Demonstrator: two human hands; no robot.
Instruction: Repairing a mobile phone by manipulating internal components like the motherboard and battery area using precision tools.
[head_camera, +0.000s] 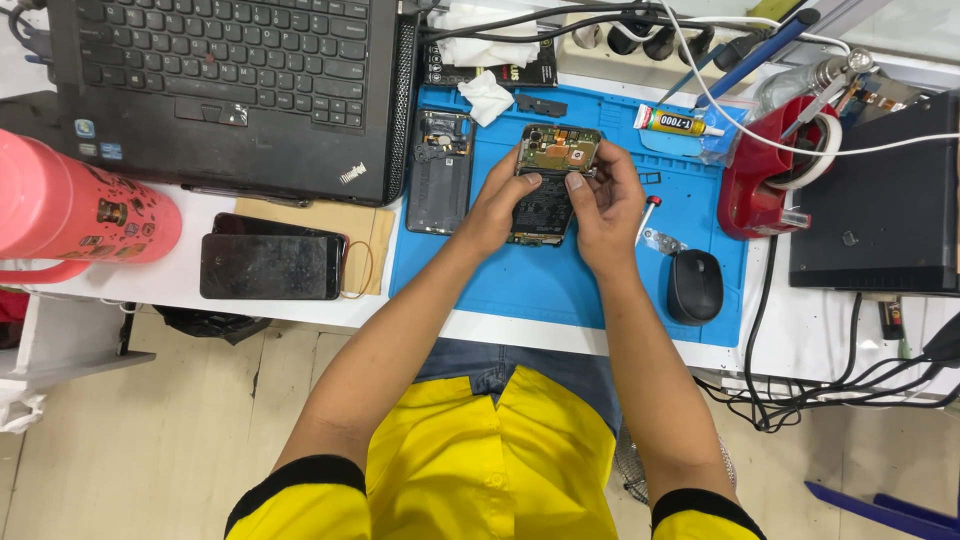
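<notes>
White table over a beige tiled floor; blue work mat laid on it. An opened phone, back cover off, is held above the mat by both hands: left hand gripping its left edge, right hand its right edge, thumbs pressed on the exposed inside. Detached back cover lies just left. Black mouse on the mat, laptop at upper left, pink bottle on its side at far left.
</notes>
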